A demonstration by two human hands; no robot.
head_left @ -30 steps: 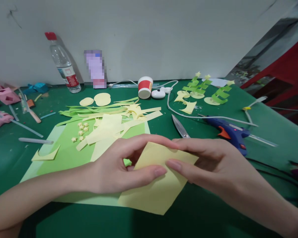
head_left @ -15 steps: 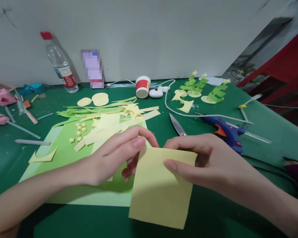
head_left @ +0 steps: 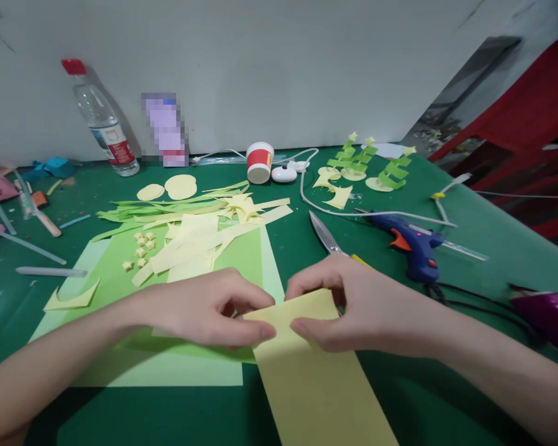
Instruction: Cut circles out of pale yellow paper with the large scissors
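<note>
A sheet of pale yellow paper (head_left: 316,384) hangs from both hands over the near edge of the table, its lower end running out of view. My left hand (head_left: 214,310) pinches its upper left corner, thumb on top. Close beside it, my right hand (head_left: 348,310) grips the top edge between thumb and fingers. Behind the hands lie cut yellow paper strips (head_left: 198,241), small folded paper stars (head_left: 142,253) and thin green strips (head_left: 167,210), partly over green sheets (head_left: 116,266). Scissors (head_left: 325,232) lie just beyond my right hand, their handles mostly hidden.
At the right lie a blue glue gun (head_left: 413,238) and a purple object (head_left: 549,313). Green paper spirals with stars (head_left: 395,173), a paper cup (head_left: 260,163), a white earphone case (head_left: 284,174) and a bottle (head_left: 103,124) stand at the back. Glue sticks (head_left: 51,272) lie left.
My left thumb and fingers have closed on the paper's corner. The sheet has tilted and dropped lower, showing a longer piece. The view has shifted slightly to the right.
</note>
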